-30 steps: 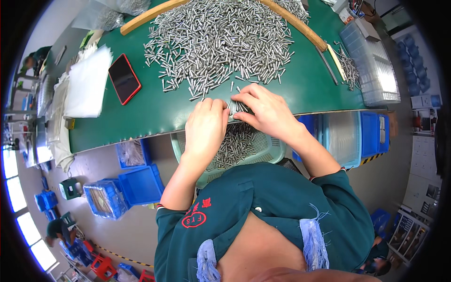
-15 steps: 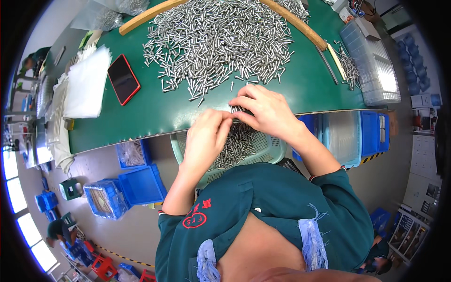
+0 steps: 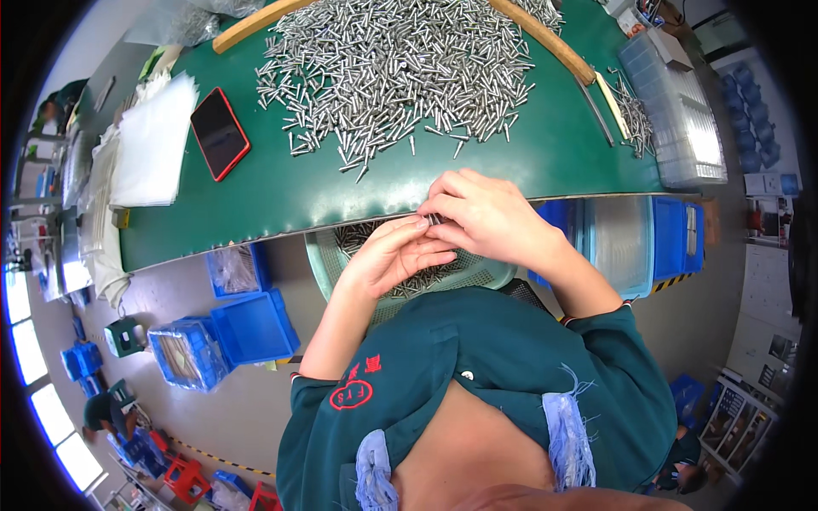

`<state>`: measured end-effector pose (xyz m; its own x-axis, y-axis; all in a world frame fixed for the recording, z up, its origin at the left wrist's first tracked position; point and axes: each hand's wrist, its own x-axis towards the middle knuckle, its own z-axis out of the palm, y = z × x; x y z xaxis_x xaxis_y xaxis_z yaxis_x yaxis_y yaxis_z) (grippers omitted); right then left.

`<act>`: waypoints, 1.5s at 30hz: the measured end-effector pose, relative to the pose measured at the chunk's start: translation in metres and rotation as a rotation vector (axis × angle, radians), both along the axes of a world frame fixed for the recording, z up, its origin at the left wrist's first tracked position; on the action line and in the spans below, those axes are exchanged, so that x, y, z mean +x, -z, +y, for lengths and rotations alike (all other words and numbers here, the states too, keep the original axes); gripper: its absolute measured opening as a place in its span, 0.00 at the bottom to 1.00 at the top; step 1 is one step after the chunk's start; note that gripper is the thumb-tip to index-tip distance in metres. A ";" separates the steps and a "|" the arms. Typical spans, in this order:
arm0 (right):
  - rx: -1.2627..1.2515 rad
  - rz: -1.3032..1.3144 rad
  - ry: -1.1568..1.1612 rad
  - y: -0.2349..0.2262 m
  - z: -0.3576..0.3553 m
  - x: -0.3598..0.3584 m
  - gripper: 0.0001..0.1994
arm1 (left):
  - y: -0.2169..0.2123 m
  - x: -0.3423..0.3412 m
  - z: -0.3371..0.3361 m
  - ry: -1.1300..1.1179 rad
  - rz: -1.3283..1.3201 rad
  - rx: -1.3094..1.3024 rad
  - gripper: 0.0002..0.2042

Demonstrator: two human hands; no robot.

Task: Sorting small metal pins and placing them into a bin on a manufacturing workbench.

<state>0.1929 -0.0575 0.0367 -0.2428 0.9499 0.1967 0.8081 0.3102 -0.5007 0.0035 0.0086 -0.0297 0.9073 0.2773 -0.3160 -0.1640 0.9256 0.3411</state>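
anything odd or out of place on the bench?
Mostly the phone: it lies on the green mat right beside the loose heap of metal pins, with stray pins scattered toward it. Both hands work over the basket of pins; nothing looks spilled.

Bare green mat [image 3: 545,162] before pin heap [image 3: 400,68]

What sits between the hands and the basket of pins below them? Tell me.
Nothing visible. The left hand and right hand meet at the green table's edge, pinching a few metal pins directly above the pale green mesh basket on the lap. Only open air lies between them; the pin pile lies farther back.
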 end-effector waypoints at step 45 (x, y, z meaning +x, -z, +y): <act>-0.419 0.659 0.001 0.000 -0.010 0.012 0.12 | -0.048 -0.003 -0.015 0.097 0.575 0.827 0.10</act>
